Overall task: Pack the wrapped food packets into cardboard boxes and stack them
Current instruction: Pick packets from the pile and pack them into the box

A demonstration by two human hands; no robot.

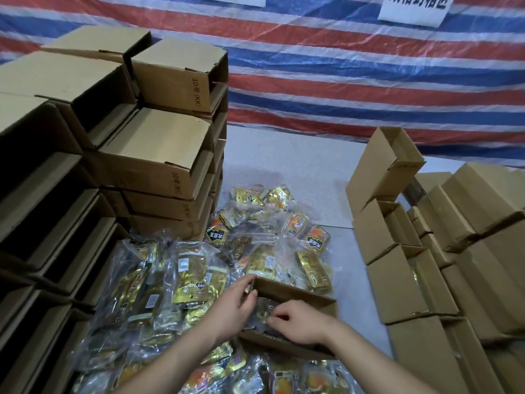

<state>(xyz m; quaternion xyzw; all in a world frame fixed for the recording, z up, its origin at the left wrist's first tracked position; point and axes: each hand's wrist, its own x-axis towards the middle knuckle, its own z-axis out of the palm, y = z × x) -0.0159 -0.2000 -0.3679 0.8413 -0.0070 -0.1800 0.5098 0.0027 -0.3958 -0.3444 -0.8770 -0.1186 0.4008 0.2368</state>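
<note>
An open cardboard box (pixel 301 294) lies among a heap of gold wrapped food packets (pixel 187 280) on the table. My left hand (pixel 235 305) is at the box's left end, thumb on its corner and fingers reaching inside. My right hand (pixel 298 322) reaches into the box from the near side, its fingers pressing on a clear-wrapped packet (pixel 262 311) inside. More packets (pixel 272 231) lie spread beyond the box.
Tall stacks of cardboard boxes (pixel 147 155) stand at the left. Rows of open boxes (pixel 397 280) and more stacks (pixel 477 211) stand at the right. A striped red, white and blue tarp (pixel 341 66) hangs behind the grey table (pixel 298 166).
</note>
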